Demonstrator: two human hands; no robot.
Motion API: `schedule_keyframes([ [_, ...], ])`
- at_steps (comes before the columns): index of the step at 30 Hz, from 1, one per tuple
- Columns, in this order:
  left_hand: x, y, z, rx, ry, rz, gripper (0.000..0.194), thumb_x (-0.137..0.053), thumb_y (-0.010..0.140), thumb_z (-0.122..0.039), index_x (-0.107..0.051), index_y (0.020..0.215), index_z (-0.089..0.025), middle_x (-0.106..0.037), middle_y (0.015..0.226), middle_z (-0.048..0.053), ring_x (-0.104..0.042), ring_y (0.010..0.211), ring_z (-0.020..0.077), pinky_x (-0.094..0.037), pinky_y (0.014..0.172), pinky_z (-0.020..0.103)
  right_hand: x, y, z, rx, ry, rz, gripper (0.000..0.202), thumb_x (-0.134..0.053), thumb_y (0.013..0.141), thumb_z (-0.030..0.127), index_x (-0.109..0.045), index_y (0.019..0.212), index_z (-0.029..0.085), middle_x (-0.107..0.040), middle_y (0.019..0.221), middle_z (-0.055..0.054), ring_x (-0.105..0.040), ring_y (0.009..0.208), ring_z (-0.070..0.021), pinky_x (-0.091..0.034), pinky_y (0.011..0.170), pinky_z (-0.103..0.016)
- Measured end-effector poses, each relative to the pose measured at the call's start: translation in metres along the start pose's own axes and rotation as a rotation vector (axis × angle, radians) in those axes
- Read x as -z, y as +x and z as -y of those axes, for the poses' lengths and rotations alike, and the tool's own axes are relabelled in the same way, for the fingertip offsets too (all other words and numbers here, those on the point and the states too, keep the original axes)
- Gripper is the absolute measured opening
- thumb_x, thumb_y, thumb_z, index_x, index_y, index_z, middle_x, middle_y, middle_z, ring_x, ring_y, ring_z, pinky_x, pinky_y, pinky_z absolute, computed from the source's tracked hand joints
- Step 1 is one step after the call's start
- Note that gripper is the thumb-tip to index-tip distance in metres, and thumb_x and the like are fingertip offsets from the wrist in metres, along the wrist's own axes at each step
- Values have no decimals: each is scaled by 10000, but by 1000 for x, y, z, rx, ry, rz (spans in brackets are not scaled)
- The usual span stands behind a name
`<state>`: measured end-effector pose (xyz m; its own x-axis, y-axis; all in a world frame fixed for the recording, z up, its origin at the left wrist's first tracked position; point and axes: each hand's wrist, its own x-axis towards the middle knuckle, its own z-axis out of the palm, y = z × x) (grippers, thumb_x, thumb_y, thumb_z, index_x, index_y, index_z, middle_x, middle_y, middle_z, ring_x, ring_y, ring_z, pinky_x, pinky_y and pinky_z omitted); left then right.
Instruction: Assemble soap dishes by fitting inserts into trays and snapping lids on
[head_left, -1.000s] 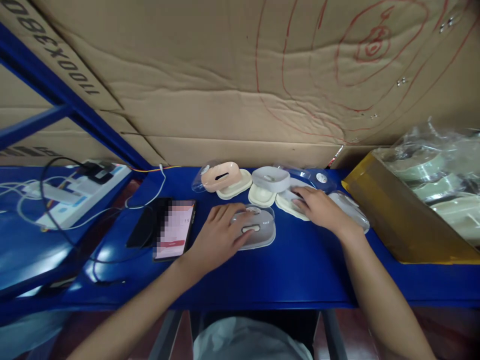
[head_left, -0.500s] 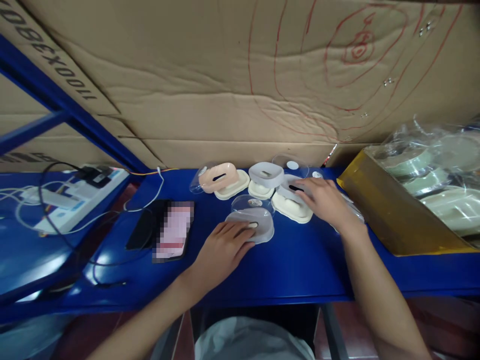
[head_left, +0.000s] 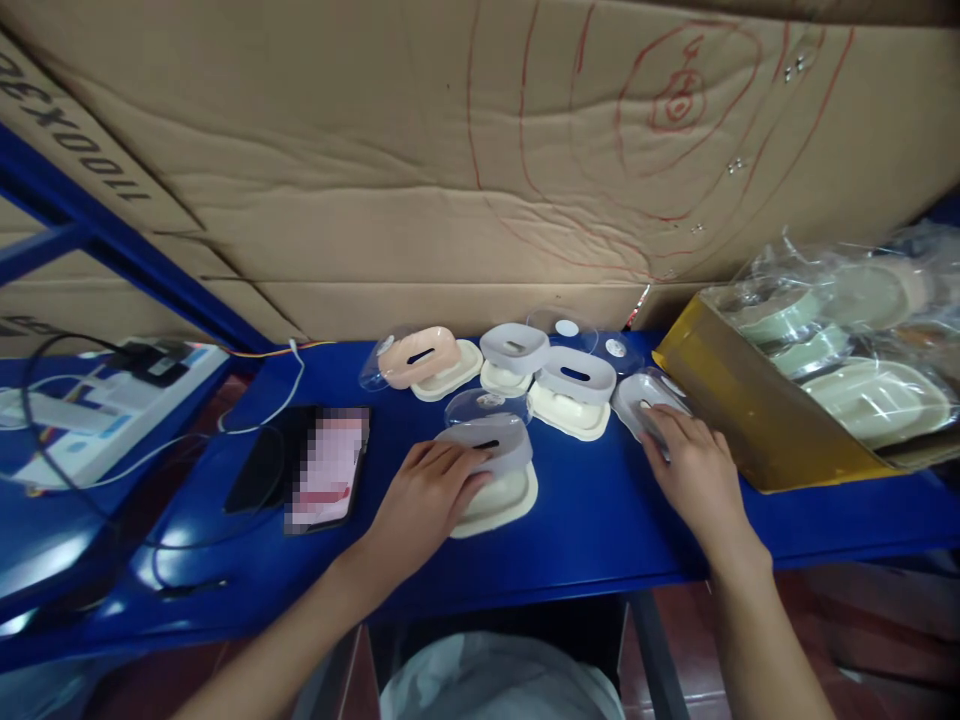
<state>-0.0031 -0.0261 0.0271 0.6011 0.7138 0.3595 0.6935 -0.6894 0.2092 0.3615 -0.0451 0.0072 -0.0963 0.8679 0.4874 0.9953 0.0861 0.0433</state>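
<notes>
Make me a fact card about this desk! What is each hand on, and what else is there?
Left hand: on a slotted grey tray; a cream base shows in front of it
Right hand: on the rightmost grey dish
Back row, left to right: peach dish, first grey dish, second grey dish
Right side: box with wrapped dishes
Left side: phone, screen blurred; power strip with cables
Behind: cardboard with red curves drawn on it
</notes>
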Motion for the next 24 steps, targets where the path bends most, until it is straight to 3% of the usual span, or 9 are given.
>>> schedule_keyframes([
  [7, -8, 3, -3, -32, 202, -116, 218, -542, 1121, -219, -690, 1273, -167, -778, 1278, 111, -727, 1173, 294, -453, 1101, 513, -19, -17, 1, -41, -49, 43, 542, -487, 1112, 405, -512, 1551, 88, -670, 1477, -249, -663, 1284, -395, -485, 1021, -518],
  [12, -7, -3, -11, 42, 250, -114, 367, -492, 1078, -88, -660, 1385, -196, -682, 1457, 147, -635, 1362, 332, -394, 1198, 577, -17, -7, -6, -20, -70, 80, 428, -447, 1121, 357, -624, 1435, 125, -763, 1328, -192, -697, 1163, -376, -474, 929, -491],
  [14, -4, -12, -22, 53, 183, -96, 389, -477, 1082, -103, -638, 1420, -212, -665, 1477, 140, -619, 1382, 313, -388, 1213, 564, -13, -3, -7, -3, -46, 90, 433, -420, 1131, 363, -638, 1418, 123, -787, 1257, -188, -707, 1138, -361, -471, 909, -479],
  [17, -2, -33, -44, 45, 79, -74, 338, -532, 1108, -251, -630, 1431, -235, -663, 1478, 133, -627, 1357, 297, -397, 1211, 542, -7, 2, -7, -35, 44, 87, 472, -380, 1135, 407, -668, 1383, 127, -801, 1166, -192, -713, 1099, -362, -480, 897, -478],
  [20, -6, -53, -57, 61, 48, -58, 365, -605, 1089, -392, -640, 1429, -264, -663, 1488, 119, -638, 1334, 305, -375, 1234, 562, -6, 10, -10, -156, 299, 62, 513, -392, 1120, 509, -706, 1331, 163, -796, 1173, -180, -721, 1066, -353, -512, 913, -483],
  [24, -16, -71, -50, 84, 74, -17, 393, -620, 1085, -401, -628, 1449, -255, -654, 1497, 132, -633, 1351, 322, -425, 1209, 582, -9, 26, -23, -544, 815, -134, 517, -517, 1057, 644, -749, 1210, 208, -802, 1073, -96, -732, 970, -276, -563, 870, -418],
])
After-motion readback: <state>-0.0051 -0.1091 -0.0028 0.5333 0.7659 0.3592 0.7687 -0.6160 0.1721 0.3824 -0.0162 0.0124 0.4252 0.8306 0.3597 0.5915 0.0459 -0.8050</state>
